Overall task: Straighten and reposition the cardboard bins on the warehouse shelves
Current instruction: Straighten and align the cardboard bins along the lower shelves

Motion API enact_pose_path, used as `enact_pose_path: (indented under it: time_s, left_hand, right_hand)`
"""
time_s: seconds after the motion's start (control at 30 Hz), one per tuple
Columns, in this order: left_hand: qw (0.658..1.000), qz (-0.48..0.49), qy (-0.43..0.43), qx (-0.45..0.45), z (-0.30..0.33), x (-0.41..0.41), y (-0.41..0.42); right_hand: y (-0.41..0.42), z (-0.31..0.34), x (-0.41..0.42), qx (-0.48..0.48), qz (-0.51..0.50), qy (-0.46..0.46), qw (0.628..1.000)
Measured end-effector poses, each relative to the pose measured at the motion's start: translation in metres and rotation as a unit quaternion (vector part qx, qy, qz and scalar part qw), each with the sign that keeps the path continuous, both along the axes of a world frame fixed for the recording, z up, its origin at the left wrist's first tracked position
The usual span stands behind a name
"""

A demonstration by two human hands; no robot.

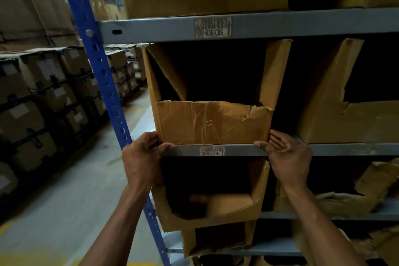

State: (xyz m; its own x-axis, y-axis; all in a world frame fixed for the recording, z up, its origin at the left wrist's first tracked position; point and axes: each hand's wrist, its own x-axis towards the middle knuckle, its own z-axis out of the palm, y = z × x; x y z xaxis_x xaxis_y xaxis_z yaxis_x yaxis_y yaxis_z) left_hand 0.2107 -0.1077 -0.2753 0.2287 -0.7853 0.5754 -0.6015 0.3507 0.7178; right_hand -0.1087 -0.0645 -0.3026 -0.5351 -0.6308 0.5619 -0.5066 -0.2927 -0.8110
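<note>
At the shelf's front left corner | cardboard bin (pixel 212 123) sits on the shelf edge (pixel 323 149) | left hand (pixel 140 157) grips its lower corner, right hand (pixel 285 153) open-fingered beside it | likely light, soft, torn: hold low corners.

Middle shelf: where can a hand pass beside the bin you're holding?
Dark gap between the held bin and the right-hand bin, where the right hand sits. Crowded on the left: the left hand is squeezed against the blue upright.

Upper shelf beam (pixel 280 26) label (pixel 213 27) reads "60-R16-C06".
</note>
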Motion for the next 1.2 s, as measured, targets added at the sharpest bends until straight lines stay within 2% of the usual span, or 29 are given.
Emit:
enact_pose_path:
  time_s: [0.33, 0.47, 0.6, 0.7, 0.8, 0.87, 1.0, 1.2]
  left_hand:
    - [1.0, 0.001, -0.023, -0.017, -0.008, -0.002, -0.003]
    - [0.999, -0.027, -0.023, -0.013, -0.013, 0.002, 0.002]
    - [0.997, -0.006, 0.024, -0.074, -0.042, 0.005, 0.043]
    - [0.992, 0.019, 0.082, -0.093, -0.091, 0.006, 0.089]
    - [0.994, 0.024, 0.1, -0.032, -0.143, -0.004, 0.135]
    - [0.994, -0.005, 0.102, 0.043, -0.173, -0.015, 0.16]
    - [0.972, -0.019, 0.148, 0.18, -0.215, -0.024, 0.171]
    - [0.96, 0.028, 0.184, 0.209, -0.229, -0.017, 0.123]
  right_hand:
    - [-0.001, -0.007, 0.002, -0.009, -0.009, 0.015, 1.0]
    - [0.009, -0.007, 0.007, -0.013, -0.001, 0.007, 1.0]
    - [0.05, -0.037, 0.018, -0.026, 0.022, -0.058, 0.998]
    - [0.086, -0.089, 0.021, 0.056, 0.044, -0.095, 0.993]
    - [0.115, -0.141, 0.023, 0.135, 0.047, -0.116, 0.983]
    - [0.126, -0.162, 0.026, 0.169, 0.055, -0.121, 0.977]
    - [0.121, -0.19, 0.026, 0.216, 0.079, -0.13, 0.964]
    - [0.082, -0.198, 0.01, 0.283, 0.098, -0.137, 0.944]
